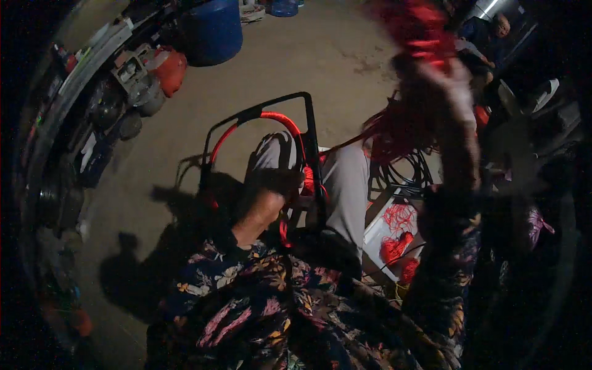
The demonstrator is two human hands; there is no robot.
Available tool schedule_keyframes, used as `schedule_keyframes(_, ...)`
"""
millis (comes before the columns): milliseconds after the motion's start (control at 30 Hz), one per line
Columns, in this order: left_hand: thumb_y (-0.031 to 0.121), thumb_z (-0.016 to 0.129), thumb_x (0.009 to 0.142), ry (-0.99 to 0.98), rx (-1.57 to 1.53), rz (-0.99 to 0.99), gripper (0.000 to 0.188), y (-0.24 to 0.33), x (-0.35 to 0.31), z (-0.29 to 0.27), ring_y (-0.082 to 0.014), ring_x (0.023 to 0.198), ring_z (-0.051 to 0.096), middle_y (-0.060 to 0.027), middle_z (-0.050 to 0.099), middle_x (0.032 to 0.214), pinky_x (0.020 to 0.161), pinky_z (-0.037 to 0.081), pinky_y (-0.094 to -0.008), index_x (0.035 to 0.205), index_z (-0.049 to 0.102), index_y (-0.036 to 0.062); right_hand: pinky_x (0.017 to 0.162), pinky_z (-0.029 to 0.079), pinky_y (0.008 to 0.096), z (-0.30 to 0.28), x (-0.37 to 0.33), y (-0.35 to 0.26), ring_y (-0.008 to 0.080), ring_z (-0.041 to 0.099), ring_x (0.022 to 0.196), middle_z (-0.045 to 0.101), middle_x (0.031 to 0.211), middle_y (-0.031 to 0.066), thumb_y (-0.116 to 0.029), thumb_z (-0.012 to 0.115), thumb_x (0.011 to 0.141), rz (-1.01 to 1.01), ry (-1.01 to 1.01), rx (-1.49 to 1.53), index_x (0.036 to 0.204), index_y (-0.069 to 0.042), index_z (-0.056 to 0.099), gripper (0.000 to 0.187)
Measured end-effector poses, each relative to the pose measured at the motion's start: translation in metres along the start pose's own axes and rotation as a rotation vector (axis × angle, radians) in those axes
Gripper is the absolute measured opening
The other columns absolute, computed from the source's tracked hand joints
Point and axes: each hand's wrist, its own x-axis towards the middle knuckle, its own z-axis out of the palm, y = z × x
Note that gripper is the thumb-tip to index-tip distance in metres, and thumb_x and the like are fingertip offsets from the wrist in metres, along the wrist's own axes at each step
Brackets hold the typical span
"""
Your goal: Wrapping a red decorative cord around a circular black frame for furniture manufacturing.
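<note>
A black rectangular frame point(311, 123) stands in front of my lap, with red cord wound thickly along a curved hoop point(275, 115) within it. My left hand point(282, 183) is closed beside the frame's lower middle, its fingers in deep shadow. Next to it sits a clump of red cord point(308, 179). Raised high at the far right, my right hand point(441, 74) is smeared by motion. It grips a bundle of red cord point(419, 34). Dark red strands point(376, 126) run from around there down toward the frame.
A white tray point(374, 237) beside my right leg holds red cord bundles point(394, 246). Dark coiled cable point(407, 172) lies behind it. A blue tub point(213, 34) stands far left, near an orange-red rounded object point(169, 71). Clutter lines the left side. Another person point(487, 43) sits at the far right.
</note>
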Motion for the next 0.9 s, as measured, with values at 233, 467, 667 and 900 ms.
schedule_keyframes(233, 0.024, 0.061, 0.085, -0.093, -0.105, -0.468, 0.023, -0.002, 0.004, -0.016, -0.0117, 0.041, 0.050, -0.0045, 0.057, 0.056, 0.035, 0.036, -0.0253, 0.076, 0.063, 0.0030, 0.058, 0.047, 0.0276, -0.074, -0.008, 0.032, 0.0126, 0.054, 0.062, 0.060, 0.079, 0.0000, -0.017, 0.071, 0.076, -0.045, 0.267, -0.048, 0.103, -0.008, 0.060, 0.030)
schedule_keyframes(467, 0.023, 0.062, 0.085, -0.169, -0.065, -0.482, 0.030, 0.042, 0.003, 0.011, -0.0102, 0.039, 0.048, -0.0044, 0.053, 0.052, 0.034, 0.034, -0.0239, 0.066, 0.058, 0.0004, 0.062, 0.049, 0.0293, -0.222, -0.078, 0.157, 0.0146, 0.057, 0.068, 0.062, 0.082, 0.0014, -0.016, 0.072, 0.077, 0.255, 0.666, -0.415, 0.104, -0.009, 0.062, 0.030)
schedule_keyframes(667, 0.025, 0.061, 0.086, -0.136, -0.024, -0.520, 0.029, 0.037, -0.002, 0.013, -0.0100, 0.039, 0.049, -0.0043, 0.055, 0.054, 0.033, 0.034, -0.0233, 0.070, 0.060, 0.0007, 0.065, 0.050, 0.0308, -0.224, -0.167, 0.231, 0.0163, 0.060, 0.073, 0.064, 0.086, 0.0025, -0.015, 0.072, 0.077, 0.668, 0.520, -0.955, 0.106, -0.009, 0.064, 0.031)
schedule_keyframes(900, 0.027, 0.061, 0.087, -0.106, -0.115, -0.600, 0.029, 0.036, -0.004, 0.003, -0.0089, 0.041, 0.049, -0.0039, 0.056, 0.057, 0.035, 0.035, -0.0220, 0.076, 0.061, 0.0007, 0.060, 0.050, 0.0264, 0.034, -0.167, 0.137, 0.0155, 0.061, 0.067, 0.065, 0.089, 0.0044, -0.018, 0.065, 0.081, 0.633, -0.017, 0.371, 0.126, -0.006, 0.046, 0.050)
